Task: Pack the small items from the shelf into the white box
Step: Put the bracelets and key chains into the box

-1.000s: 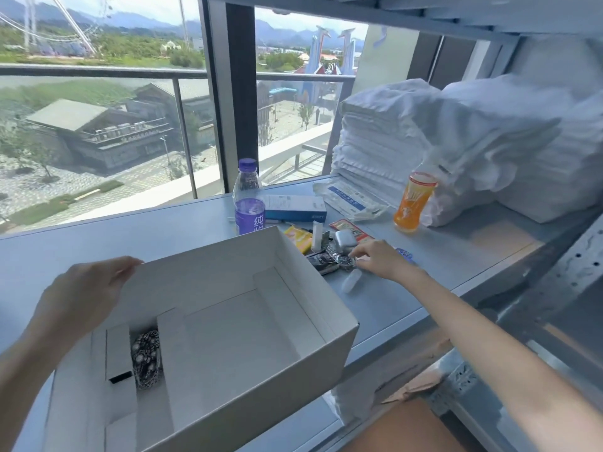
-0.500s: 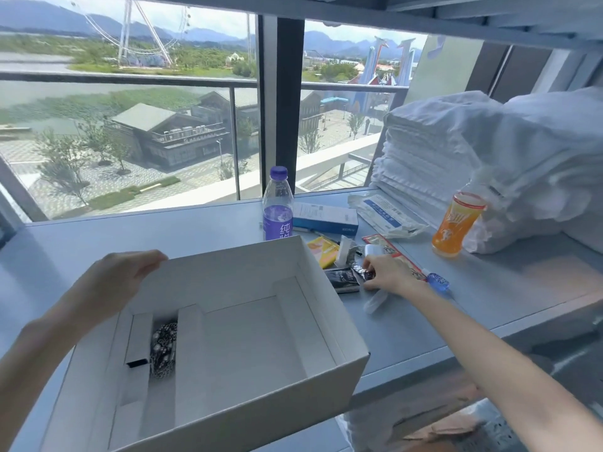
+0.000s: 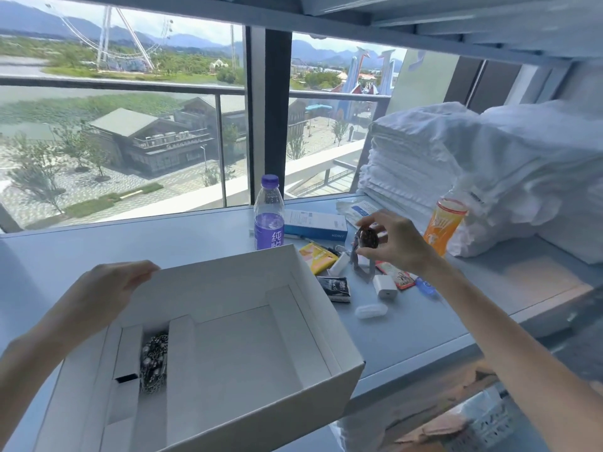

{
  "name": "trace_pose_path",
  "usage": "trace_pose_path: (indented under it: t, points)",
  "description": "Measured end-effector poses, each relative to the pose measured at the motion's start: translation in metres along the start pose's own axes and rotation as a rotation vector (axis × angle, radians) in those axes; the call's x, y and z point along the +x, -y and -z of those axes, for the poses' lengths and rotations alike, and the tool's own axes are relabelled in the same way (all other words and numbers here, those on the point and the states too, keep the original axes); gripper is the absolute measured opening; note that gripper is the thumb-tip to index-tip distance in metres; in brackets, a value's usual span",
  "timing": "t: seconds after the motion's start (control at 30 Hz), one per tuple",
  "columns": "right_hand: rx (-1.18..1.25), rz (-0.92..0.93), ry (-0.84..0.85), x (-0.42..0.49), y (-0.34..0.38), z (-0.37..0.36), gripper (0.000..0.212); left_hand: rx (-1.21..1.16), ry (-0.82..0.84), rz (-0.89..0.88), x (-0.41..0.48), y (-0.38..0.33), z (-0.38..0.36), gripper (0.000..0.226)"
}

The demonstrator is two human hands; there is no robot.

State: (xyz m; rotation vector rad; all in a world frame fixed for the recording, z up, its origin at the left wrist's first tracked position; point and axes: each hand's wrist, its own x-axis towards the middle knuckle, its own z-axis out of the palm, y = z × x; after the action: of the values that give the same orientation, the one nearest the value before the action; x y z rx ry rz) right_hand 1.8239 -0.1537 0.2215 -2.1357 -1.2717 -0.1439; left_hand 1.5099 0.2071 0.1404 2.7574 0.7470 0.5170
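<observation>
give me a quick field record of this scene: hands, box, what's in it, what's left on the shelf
left hand: gripping the back wall of the white box
right hand: raised above the shelf, pinching a wristwatch
box contents: beaded chain in a narrow left slot
left on shelf: yellow packet, black sachet, white charger, white capsule
behind: purple water bottle, folded white towels
</observation>
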Motion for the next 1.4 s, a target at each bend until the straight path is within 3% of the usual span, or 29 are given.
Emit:
trace_pose_path:
  t: [0.17, 0.33, 0.47, 0.6, 0.9, 1.2, 1.4]
  points:
    - [0.132, 0.101, -0.049, 0.002, 0.078, 0.023, 0.041, -0.163, 0.003, 0.042, -0.014, -0.023, 0.023, 0.017]
    - [0.244, 0.178, 0.027, 0.003, 0.153, 0.012, 0.038, -0.322, -0.123, 0.014, -0.033, -0.038, 0.044, 0.027]
    - [0.280, 0.224, 0.172, 0.003, 0.201, -0.024, 0.035, -0.382, -0.175, 0.084, -0.047, -0.027, 0.052, 0.026]
    - [0.233, 0.252, 0.402, 0.001, 0.234, -0.082, 0.035, -0.454, -0.124, 0.155, -0.053, -0.018, 0.047, 0.029]
    - [0.264, -0.027, 0.855, -0.014, 0.246, -0.182, 0.033, -0.479, -0.130, 0.174, -0.056, -0.024, 0.046, 0.029]
    - [0.166, -0.099, 0.872, -0.006, 0.237, -0.221, 0.022, -0.475, -0.136, 0.196, -0.058, -0.027, 0.049, 0.031]
    - [0.070, 0.009, 0.989, -0.005, 0.234, -0.221, 0.019, -0.445, -0.131, 0.274, -0.053, -0.034, 0.048, 0.033]
